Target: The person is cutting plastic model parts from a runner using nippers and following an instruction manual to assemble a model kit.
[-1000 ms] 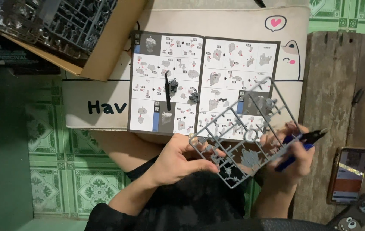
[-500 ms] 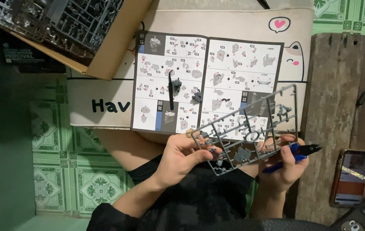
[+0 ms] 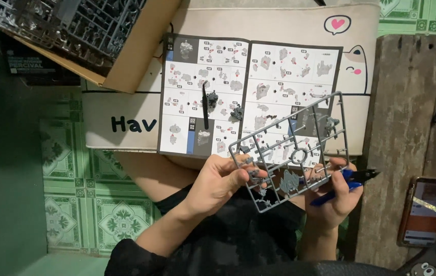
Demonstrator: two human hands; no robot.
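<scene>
Green patterned floor tiles (image 3: 100, 204) fill the area from seven to nine o'clock, falling into deep shadow at the far nine o'clock edge. Worn wooden planks (image 3: 407, 128) run along three o'clock, and a cream low table (image 3: 279, 23) spans twelve o'clock.

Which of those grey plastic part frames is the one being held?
The single grey frame below the open instruction booklet, gripped by the left hand; the other frames lie stacked in the cardboard box, top left.
</scene>
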